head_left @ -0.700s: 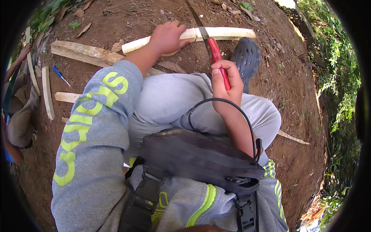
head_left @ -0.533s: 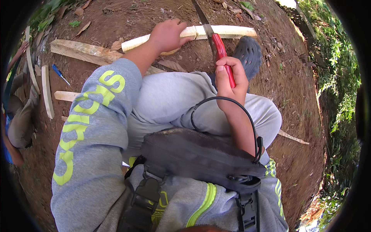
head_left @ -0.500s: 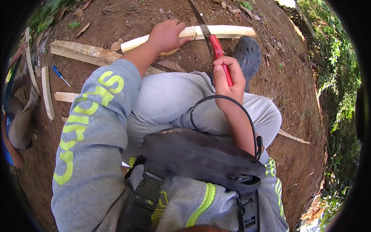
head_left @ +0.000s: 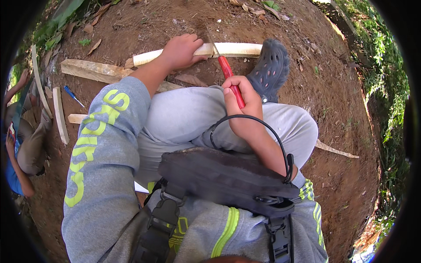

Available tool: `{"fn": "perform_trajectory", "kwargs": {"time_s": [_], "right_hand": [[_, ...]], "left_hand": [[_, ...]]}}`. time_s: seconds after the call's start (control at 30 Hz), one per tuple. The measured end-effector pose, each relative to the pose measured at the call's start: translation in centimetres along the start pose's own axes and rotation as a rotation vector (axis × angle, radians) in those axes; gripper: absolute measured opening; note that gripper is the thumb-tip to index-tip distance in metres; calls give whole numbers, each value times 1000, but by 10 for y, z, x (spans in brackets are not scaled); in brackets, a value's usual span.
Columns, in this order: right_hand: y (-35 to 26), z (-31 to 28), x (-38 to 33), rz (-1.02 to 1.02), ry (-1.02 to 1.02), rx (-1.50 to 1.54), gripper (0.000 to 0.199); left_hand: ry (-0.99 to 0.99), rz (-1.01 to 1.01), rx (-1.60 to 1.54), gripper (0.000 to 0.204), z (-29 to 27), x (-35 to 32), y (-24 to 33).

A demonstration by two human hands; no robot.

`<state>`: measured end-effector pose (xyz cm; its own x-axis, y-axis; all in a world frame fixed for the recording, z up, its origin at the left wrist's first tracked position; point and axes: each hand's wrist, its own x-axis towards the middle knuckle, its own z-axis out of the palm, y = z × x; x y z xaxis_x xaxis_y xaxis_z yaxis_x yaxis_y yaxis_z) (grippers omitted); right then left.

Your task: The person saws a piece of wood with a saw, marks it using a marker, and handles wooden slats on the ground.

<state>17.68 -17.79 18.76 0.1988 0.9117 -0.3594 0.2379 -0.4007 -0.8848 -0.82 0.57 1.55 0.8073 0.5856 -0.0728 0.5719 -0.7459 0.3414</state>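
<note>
A pale, slightly bowed wooden strip (head_left: 239,49) lies across the ground ahead of me. My left hand (head_left: 183,50) grips it left of a narrow dark cut. In my right hand (head_left: 244,100) is a long-bladed tool with a red handle (head_left: 225,66). The thin dark blade stands nearly edge-on to the view and meets the strip at the cut, just right of my left fingers; whether it is toothed cannot be made out. My dark clog (head_left: 271,70) overlaps the strip's right end. A thicker rough timber (head_left: 94,70) lies partly behind my left forearm.
At the left lie a blue-handled screwdriver-like tool (head_left: 69,91), an upright-lying wooden slat (head_left: 60,116) and a bent strip (head_left: 40,81). Another person (head_left: 28,149) sits at the far left edge. A black cable (head_left: 258,119) loops over my right forearm. Greenery (head_left: 381,79) borders the right.
The red-handled tool has moved left and nearer to me, its blade turning from broadside to nearly edge-on at the cut. In view, the strip sits lower and further left, my left hand still on it.
</note>
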Motion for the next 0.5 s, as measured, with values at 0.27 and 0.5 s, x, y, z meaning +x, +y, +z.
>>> {"fn": "perform_trajectory", "kwargs": {"time_s": [0.27,0.5], "right_hand": [[5,-10,-7,62,18,154,7],[7,-10,-3,125,10,189,6]], "left_hand": [[28,33,-66,46,8,-14,9],[-2,7,-17,47,9,-12,12]]}}
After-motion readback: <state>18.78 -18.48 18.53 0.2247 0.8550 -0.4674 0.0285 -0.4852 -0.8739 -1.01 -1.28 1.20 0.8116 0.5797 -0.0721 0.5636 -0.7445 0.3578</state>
